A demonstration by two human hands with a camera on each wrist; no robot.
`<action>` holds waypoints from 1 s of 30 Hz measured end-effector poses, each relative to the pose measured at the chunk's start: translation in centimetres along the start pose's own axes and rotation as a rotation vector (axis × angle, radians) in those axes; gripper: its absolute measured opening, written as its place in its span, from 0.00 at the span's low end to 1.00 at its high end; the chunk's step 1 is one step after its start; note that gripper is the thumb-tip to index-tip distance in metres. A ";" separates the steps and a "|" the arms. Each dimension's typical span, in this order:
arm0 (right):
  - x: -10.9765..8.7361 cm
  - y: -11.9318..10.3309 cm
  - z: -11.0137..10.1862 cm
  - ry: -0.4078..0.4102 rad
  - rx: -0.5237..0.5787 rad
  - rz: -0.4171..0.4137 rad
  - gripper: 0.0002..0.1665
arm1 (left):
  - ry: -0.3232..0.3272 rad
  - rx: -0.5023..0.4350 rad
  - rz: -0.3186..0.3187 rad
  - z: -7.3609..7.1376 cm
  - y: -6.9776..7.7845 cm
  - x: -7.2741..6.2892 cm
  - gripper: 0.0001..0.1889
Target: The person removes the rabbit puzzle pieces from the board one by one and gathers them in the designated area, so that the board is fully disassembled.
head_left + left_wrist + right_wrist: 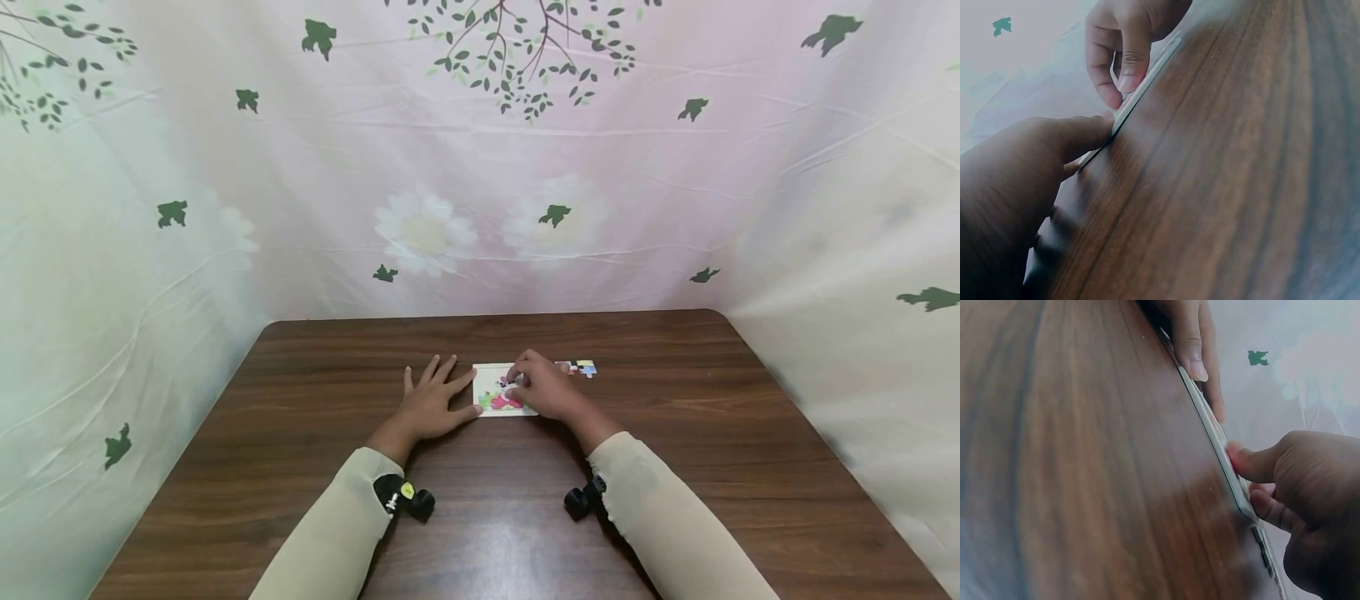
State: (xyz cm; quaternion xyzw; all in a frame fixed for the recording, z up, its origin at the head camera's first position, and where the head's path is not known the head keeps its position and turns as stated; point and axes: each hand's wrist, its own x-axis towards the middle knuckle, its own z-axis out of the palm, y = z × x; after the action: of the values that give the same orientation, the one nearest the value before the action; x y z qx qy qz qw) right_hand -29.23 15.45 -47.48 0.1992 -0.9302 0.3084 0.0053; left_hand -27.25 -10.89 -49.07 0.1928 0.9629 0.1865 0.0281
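A flat picture puzzle in a white frame (491,408) lies on the table, with a colourful cartoon picture showing on its left part. My left hand (431,408) rests on the table with fingers spread; its thumb and forefinger touch the frame's left edge. Over the picture, my right hand (546,387) has curled fingers and pinches what looks like a small puzzle piece (519,380), mostly covered by the fingers. In the left wrist view, the right thumb and fingers come down close to the board (1147,81). The right hand hides the board's right part.
Loose puzzle pieces (586,367) lie on the table just right of the board, partly behind the right hand. The brown wooden table (480,517) extends on all sides. A printed cloth (480,167) hangs behind and at both sides.
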 end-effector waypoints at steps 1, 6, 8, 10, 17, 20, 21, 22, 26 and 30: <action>0.0 -0.1 0.0 -0.005 -0.016 0.007 0.05 | 0.001 0.001 -0.002 0.0 0.0 0.0 0.42; 0.3 -0.9 0.2 -0.054 -0.086 0.067 0.07 | 0.006 0.006 -0.005 0.0 0.0 0.1 0.41; 0.4 -1.1 0.2 -0.072 -0.103 0.084 0.07 | 0.004 0.005 -0.006 0.0 0.0 0.2 0.41; 0.5 -1.3 0.2 -0.080 -0.111 0.089 0.08 | 0.001 0.002 -0.010 -0.1 0.1 0.2 0.41; 0.5 -1.1 0.1 -0.087 -0.099 0.080 0.10 | 0.001 -0.008 -0.015 -0.2 0.2 0.2 0.41; 0.5 -1.1 0.1 -0.086 -0.090 0.085 0.11 | -0.001 -0.006 -0.016 -0.3 0.3 0.2 0.41; 0.5 -1.1 0.1 -0.085 -0.088 0.087 0.11 | -0.002 -0.006 -0.016 -0.3 0.3 0.2 0.41; 0.5 -1.1 0.1 -0.086 -0.085 0.089 0.11 | -0.004 -0.007 -0.016 -0.4 0.3 0.1 0.41; 0.5 -1.2 0.1 -0.086 -0.077 0.097 0.12 | -0.007 -0.007 -0.015 -0.4 0.3 0.1 0.41; 0.5 -1.3 0.1 -0.075 -0.071 0.100 0.12 | -0.009 -0.010 -0.019 -0.3 0.2 0.1 0.42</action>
State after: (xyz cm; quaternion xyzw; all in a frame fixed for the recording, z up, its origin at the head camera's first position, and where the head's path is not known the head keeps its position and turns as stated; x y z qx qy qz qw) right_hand -29.15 14.24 -46.79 0.1635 -0.9488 0.2676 -0.0381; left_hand -27.33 -10.76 -48.73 0.1845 0.9636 0.1901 0.0354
